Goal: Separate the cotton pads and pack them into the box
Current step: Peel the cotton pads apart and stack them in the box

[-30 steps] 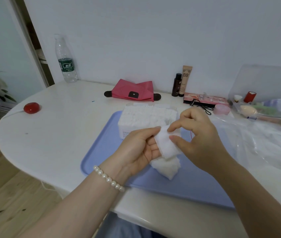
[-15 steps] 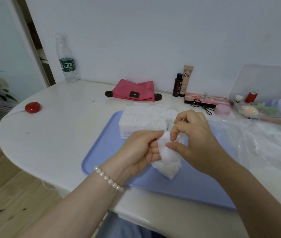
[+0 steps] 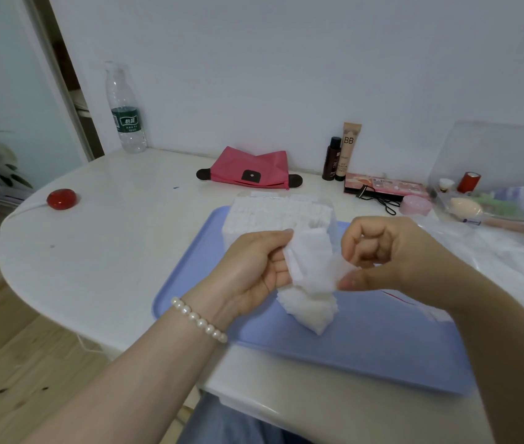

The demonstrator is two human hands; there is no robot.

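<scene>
1. The left hand [image 3: 254,274], a pearl bracelet [image 3: 199,322] on its wrist, grips a stack of white cotton pads [image 3: 310,293] held above the blue tray [image 3: 366,344].
2. The right hand [image 3: 391,254] has its fingers curled and pinches the edge of one thin cotton pad [image 3: 339,272] at the right side of the stack.
3. Behind the hands, at the tray's far end, stands the clear box [image 3: 281,216], already filled with rows of white pads.
4. The tray lies on the white counter [image 3: 119,238].
5. At the counter's back edge are a pink pouch [image 3: 251,169], a plastic water bottle [image 3: 125,110], a BB cream tube [image 3: 347,150] and a dark small bottle [image 3: 331,160].
</scene>
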